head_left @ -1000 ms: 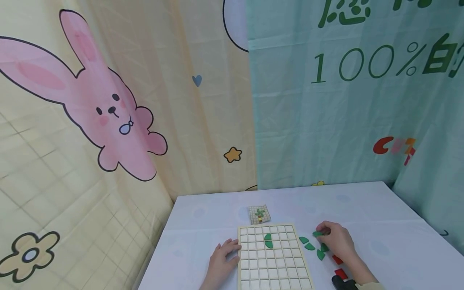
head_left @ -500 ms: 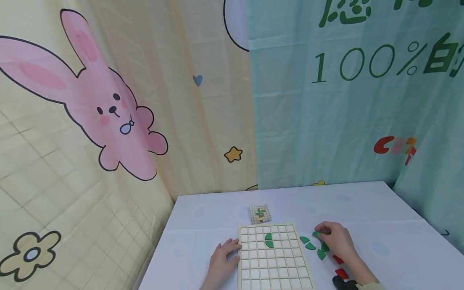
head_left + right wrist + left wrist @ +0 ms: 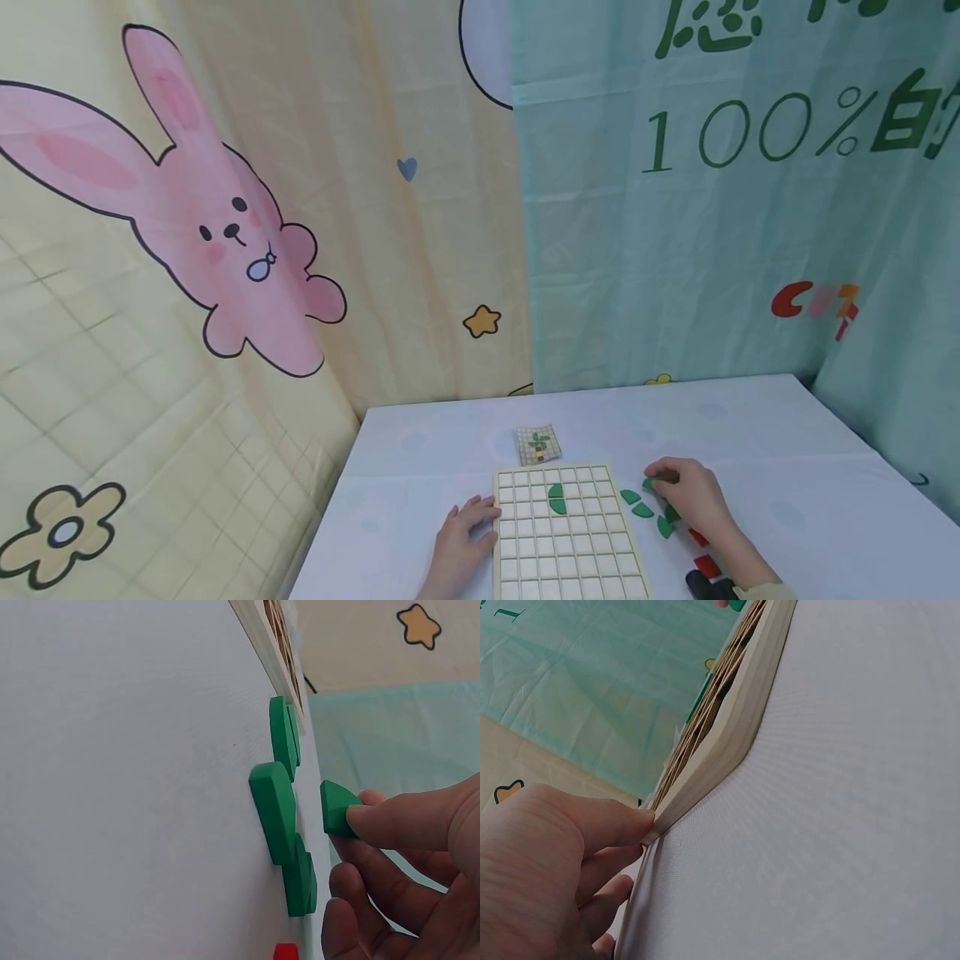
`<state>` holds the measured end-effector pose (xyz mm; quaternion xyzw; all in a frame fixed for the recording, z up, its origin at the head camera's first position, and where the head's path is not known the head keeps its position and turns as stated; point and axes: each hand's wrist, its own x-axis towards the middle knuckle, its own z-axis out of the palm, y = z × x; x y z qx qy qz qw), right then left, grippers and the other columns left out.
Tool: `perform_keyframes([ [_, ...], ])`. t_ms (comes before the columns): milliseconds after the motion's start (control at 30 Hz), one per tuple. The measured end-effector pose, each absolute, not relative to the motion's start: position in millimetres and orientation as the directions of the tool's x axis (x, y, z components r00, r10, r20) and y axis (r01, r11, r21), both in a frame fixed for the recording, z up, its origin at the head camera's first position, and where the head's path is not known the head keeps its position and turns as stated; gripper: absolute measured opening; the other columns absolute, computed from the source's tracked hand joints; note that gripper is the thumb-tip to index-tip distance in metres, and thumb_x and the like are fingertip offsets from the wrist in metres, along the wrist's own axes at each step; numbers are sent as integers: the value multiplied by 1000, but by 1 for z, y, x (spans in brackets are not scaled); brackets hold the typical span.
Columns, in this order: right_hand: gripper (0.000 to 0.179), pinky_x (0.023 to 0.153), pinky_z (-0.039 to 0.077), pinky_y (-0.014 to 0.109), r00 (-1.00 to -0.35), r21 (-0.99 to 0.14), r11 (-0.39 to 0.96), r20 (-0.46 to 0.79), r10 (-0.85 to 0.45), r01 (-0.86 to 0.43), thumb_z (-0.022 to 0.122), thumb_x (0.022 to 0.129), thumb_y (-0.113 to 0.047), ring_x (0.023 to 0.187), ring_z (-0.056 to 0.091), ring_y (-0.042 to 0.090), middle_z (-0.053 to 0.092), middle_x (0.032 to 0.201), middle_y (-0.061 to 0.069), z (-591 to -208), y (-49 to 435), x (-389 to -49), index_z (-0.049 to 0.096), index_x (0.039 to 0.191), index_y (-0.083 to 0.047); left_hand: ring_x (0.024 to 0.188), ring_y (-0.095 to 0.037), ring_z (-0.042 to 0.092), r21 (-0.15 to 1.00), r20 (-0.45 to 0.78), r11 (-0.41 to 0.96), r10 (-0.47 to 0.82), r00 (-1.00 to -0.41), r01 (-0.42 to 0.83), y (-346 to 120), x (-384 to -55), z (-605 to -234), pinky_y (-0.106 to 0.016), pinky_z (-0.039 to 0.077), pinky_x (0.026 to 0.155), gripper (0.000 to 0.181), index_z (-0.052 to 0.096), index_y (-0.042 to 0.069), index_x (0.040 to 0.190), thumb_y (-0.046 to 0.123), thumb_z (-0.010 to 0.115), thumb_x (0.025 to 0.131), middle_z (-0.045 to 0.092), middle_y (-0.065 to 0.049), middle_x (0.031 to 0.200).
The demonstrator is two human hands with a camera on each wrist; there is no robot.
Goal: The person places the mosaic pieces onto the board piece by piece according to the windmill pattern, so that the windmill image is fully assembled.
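Note:
A pale wooden grid board (image 3: 558, 546) lies on the white table, with two green pieces (image 3: 557, 505) in its upper squares. My left hand (image 3: 461, 537) rests along the board's left edge, its fingers relaxed; in the left wrist view the thumb tip (image 3: 643, 820) touches that edge. Right of the board, my right hand (image 3: 692, 492) pinches a green quarter-round block (image 3: 337, 808) between thumb and fingers, held above the tabletop. Several more green blocks (image 3: 642, 510) lie beside and below it. Red blocks (image 3: 707, 567) lie nearer the wrist, partly overlapped by the arm.
Behind the board lies a small picture card (image 3: 537, 444) with a green, plant-like pattern on a grid. A black object (image 3: 711, 587) is at the right wrist. Printed curtains (image 3: 660, 250) hang behind the table (image 3: 420, 442).
My right hand has shifted slightly left with the green block in its fingers. The left hand stays at the board's edge.

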<state>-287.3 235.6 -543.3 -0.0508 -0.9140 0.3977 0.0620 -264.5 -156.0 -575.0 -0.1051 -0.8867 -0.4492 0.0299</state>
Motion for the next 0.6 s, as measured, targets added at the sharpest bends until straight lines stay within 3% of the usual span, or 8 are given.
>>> perform_keyframes([
  [433, 15, 73, 57, 41, -991, -734, 679, 93, 98, -2, 71, 87, 0, 83, 62, 18, 71, 94, 1, -531, 225, -286, 76, 99, -8, 138, -38, 46, 779, 169, 583, 156, -973, 229, -156, -262, -574, -69, 14, 117, 32, 74, 17, 113, 7, 75, 83, 65, -4, 134],
  [600, 15, 70, 56, 38, -993, -744, 668, 96, 69, -25, 71, 88, 0, 81, 63, 16, 72, 93, 0, -529, 220, -287, 76, 99, -9, 137, -38, 46, 777, 177, 582, 162, -971, 239, -156, -263, -575, -70, 14, 117, 32, 75, 17, 113, 8, 75, 83, 65, -4, 134],
])
